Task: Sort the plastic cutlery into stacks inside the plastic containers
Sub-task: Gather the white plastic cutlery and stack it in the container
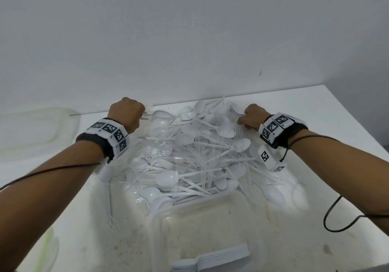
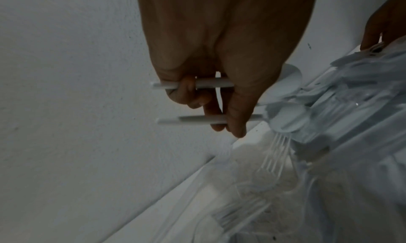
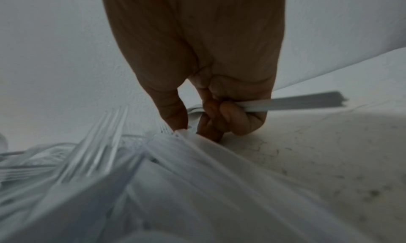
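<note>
A heap of white plastic spoons and forks (image 1: pixel 189 154) covers the middle of the white table (image 1: pixel 315 124). My left hand (image 1: pixel 141 116) is at the heap's far left edge, and it holds two white spoon handles (image 2: pixel 204 102) between curled fingers. At the far right edge, my right hand (image 1: pixel 242 120) grips a bundle of white handles (image 3: pixel 296 102) in its curled fingers. Its thumb and forefinger (image 3: pixel 197 130) pinch another piece in the heap. A clear container (image 1: pixel 206 229) stands in front of me with one stack of white cutlery (image 1: pixel 212 259) inside.
A clear lid (image 1: pixel 37 128) lies at the far left of the table, and a green-edged lid (image 1: pixel 46 250) at the near left. A black cable (image 1: pixel 332 219) loops on the right. The wall rises just behind the heap. Clear plastic (image 2: pixel 241 194) with forks lies under my left hand.
</note>
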Demonstrator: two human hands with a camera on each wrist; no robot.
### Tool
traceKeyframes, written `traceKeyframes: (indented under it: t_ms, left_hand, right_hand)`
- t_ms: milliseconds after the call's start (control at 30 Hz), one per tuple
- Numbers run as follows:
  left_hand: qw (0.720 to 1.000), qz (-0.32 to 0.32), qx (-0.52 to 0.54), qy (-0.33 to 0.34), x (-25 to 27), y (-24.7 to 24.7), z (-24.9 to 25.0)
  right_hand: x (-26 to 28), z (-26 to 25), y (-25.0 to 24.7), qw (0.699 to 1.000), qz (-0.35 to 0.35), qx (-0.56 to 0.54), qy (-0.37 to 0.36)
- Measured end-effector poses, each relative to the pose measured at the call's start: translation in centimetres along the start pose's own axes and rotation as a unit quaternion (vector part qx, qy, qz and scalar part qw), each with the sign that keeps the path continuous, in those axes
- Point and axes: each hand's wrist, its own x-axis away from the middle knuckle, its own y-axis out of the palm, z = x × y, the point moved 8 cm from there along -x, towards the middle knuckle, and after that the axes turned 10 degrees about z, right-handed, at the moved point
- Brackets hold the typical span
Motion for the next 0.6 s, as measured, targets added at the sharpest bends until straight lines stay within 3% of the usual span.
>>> traceKeyframes:
  t_ms: [133, 233, 400, 500, 600]
  left_hand:
    - [0.997, -0.009, 0.035, -0.062, 0.2, -0.4, -2.0]
    - [0.988, 0.002, 0.118, -0.098, 0.1, -0.6, -2.4]
    - [0.974, 0.042, 0.223, 0.020, -0.4, -3.8, 4.0]
    - [0.961, 0.011, 0.265, 0.084, -0.9, -5.2, 10.1]
    - [0.963, -0.006, 0.241, 0.117, -1.9, -5.1, 14.8]
  right_hand:
    - [0.3, -0.2, -0.5, 0.999, 0.032, 0.028, -0.010]
    - [0.5, -0.4, -0.5, 0.998, 0.050, 0.045, -0.017]
    - [0.8, -0.6, -0.6, 0.998, 0.049, 0.036, -0.020]
    - [0.9, -0.7, -0.6, 0.998, 0.041, 0.044, -0.021]
    - [0.9, -1.2, -0.4, 0.997, 0.033, 0.064, -0.033]
